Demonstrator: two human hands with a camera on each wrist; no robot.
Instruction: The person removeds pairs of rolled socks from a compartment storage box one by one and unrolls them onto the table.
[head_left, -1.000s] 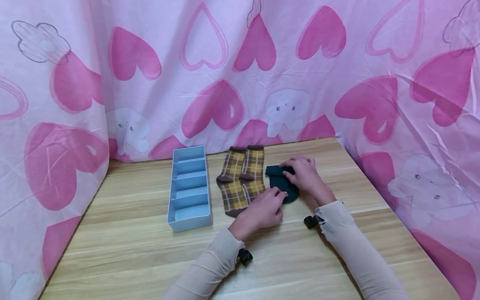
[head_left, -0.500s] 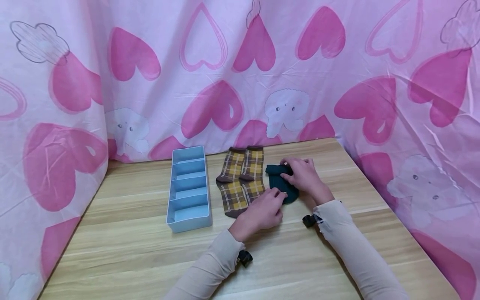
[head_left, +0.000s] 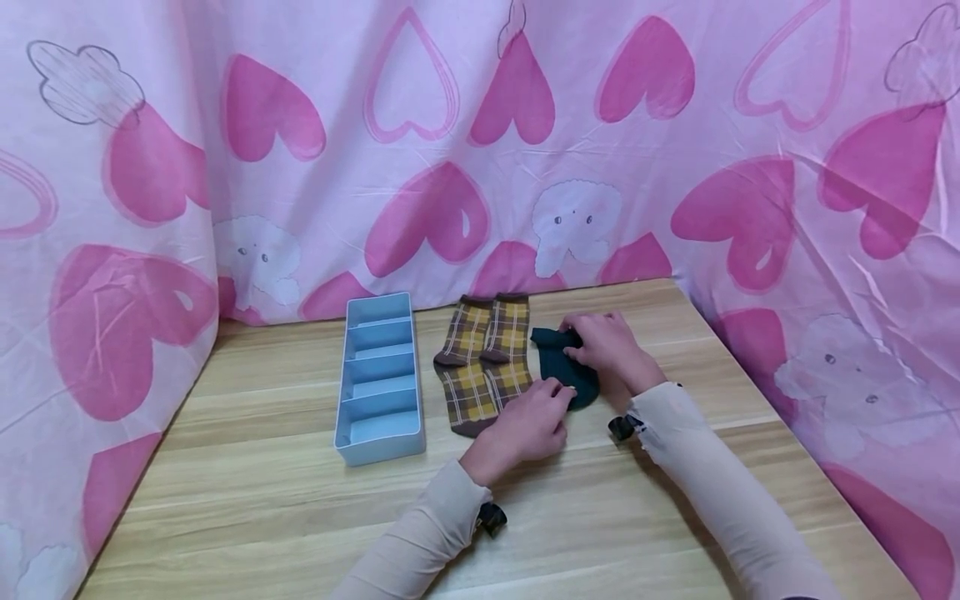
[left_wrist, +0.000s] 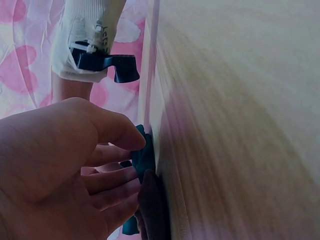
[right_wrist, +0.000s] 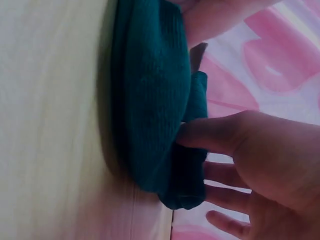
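Note:
A dark green sock (head_left: 558,367), possibly a stacked pair, lies on the table with its far cuff end folded over into a thick band. My right hand (head_left: 609,343) pinches this folded end; the right wrist view shows the thumb on its near side and the fingers beyond. At the sock's near left edge, my left hand (head_left: 527,421) holds the fabric between thumb and fingers; its fingertips are partly hidden. Just left of the green sock, two brown and yellow plaid socks (head_left: 468,379) lie flat side by side, the left hand covering part of one toe.
A light blue organizer box (head_left: 380,454) with several compartments in a row stands left of the plaid socks. Pink heart-print cloth (head_left: 315,192) hangs at the back and both sides of the wooden table (head_left: 247,500).
The right hand and wrist have shifted slightly back and left at the folded end of the green sock. The left hand stays almost in place.

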